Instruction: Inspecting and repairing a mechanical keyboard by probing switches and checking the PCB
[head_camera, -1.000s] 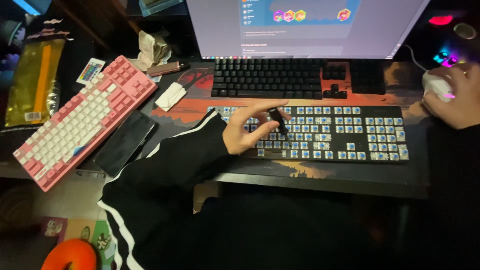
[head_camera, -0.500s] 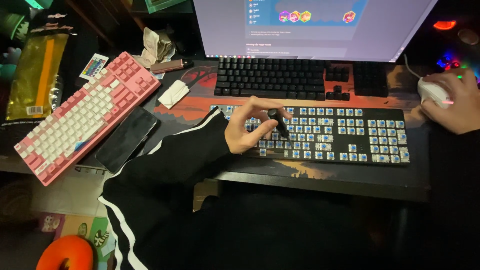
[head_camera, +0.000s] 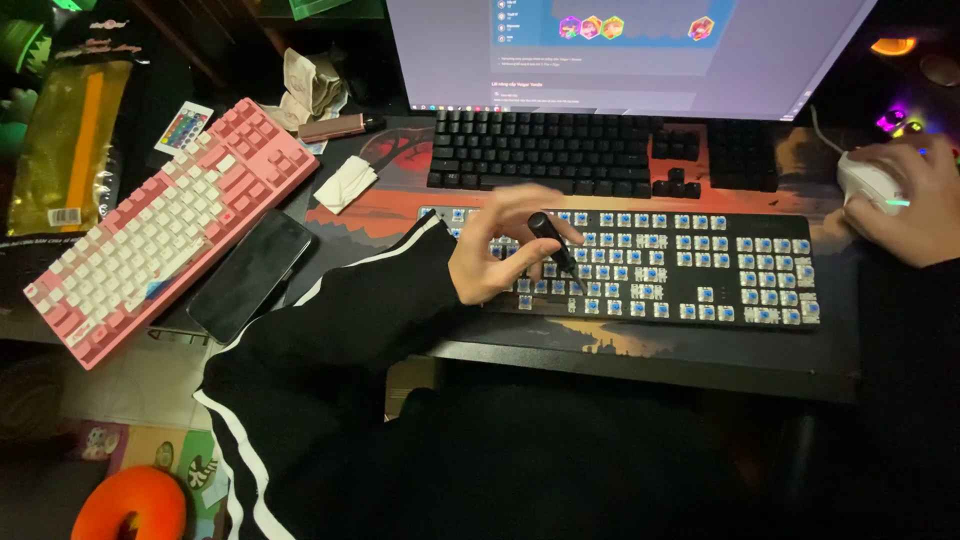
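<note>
I see the desk (head_camera: 640, 365) carrying a wide desk mat (head_camera: 400, 205), and on the mat, near the desk's front edge, lies the bare keyboard (head_camera: 700, 270): a black board with its keycaps off and blue switches showing, its long axis running left to right along that edge. Behind it, toward the monitor (head_camera: 630, 50), sits a black keyboard (head_camera: 560, 150) with caps on. At the desk's left end a pink keyboard (head_camera: 160, 225) lies on a slant, with a phone (head_camera: 250, 272) just beside its near side.

My left hand (head_camera: 500, 250) rests over the left end of the bare keyboard, fingers closed round a small black tool (head_camera: 552, 240). The tool tilts down and to the right, its tip meeting the switches just right of the hand. So the rest of the board stretches away rightward from this hand, along its long axis.

My right hand (head_camera: 915, 200) is well apart, at the desk's right rear corner, cupped over a white mouse (head_camera: 868, 180). The left hand is much the nearer to the switches.
</note>
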